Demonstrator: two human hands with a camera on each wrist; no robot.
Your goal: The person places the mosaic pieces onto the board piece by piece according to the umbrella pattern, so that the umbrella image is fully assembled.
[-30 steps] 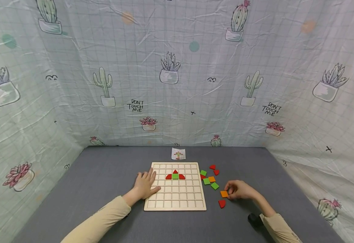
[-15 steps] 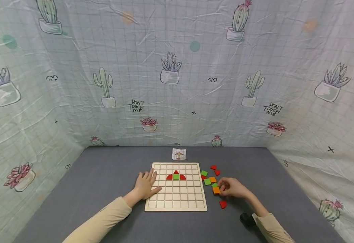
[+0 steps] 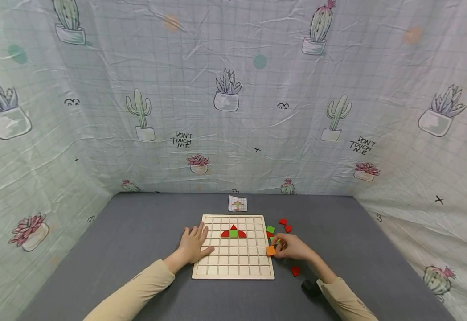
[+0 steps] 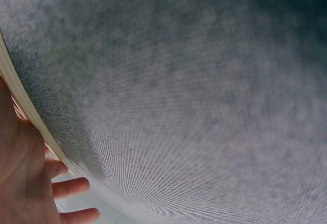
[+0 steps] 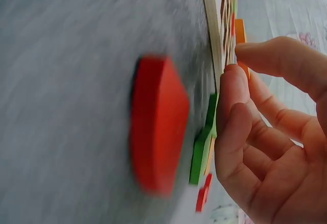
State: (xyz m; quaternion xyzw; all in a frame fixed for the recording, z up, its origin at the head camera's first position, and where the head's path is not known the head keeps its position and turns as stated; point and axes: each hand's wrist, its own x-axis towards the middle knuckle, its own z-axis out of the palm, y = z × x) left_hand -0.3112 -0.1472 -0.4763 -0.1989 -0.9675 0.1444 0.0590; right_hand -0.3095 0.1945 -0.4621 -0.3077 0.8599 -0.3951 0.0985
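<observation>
A pale wooden grid board [image 3: 233, 263] lies on the grey table. On its upper middle sit a green square [image 3: 233, 233], a red triangle [image 3: 234, 227] above it and red quarter-rounds on either side. My left hand [image 3: 192, 246] rests with spread, straight fingers on the board's left edge; the left wrist view shows its palm and fingertips beside that edge. At the board's right edge my right hand [image 3: 291, 248] pinches an orange square [image 3: 271, 251] between thumb and finger. In the right wrist view the orange square [image 5: 240, 30] is held just above the board.
Right of the board lie loose pieces: a green square [image 3: 271, 229], red pieces [image 3: 288, 228] and a lone red piece [image 3: 295, 271] nearer me. Others are partly hidden by the right hand. A small printed card [image 3: 238, 203] lies behind the board. A patterned cloth [image 3: 233, 147] hangs behind.
My right hand has carried the orange square leftward from among the loose pieces to the board's right edge. The left hand has stayed on the board.
</observation>
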